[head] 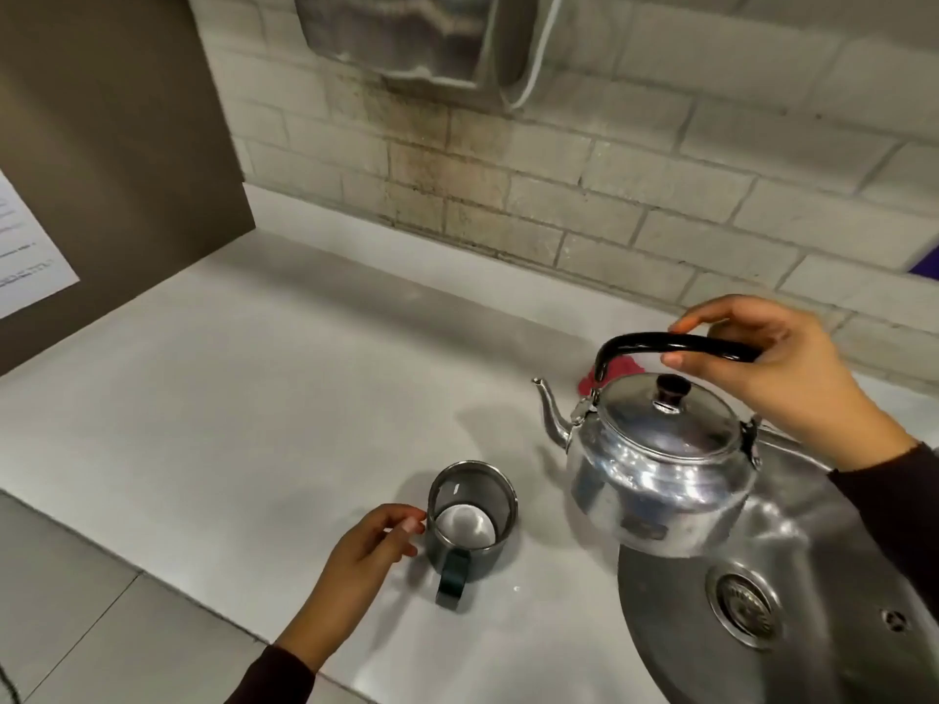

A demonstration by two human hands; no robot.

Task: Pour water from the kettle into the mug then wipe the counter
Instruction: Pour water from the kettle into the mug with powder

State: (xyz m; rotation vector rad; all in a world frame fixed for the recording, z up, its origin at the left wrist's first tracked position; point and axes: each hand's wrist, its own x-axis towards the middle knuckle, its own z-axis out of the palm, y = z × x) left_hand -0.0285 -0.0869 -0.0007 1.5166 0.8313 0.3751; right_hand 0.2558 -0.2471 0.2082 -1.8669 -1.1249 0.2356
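A shiny metal kettle with a black handle hangs upright just above the sink's left edge, its spout pointing left. My right hand is closed around the handle from the right. A steel mug stands upright on the white counter, left of the kettle, its dark handle facing me. My left hand rests its fingertips against the mug's left side. A red cloth lies on the counter behind the kettle, mostly hidden.
A round steel sink with a drain sits at the right. A stained brick wall runs along the back, with a metal dispenser mounted above. A brown panel with a paper sheet stands at the left.
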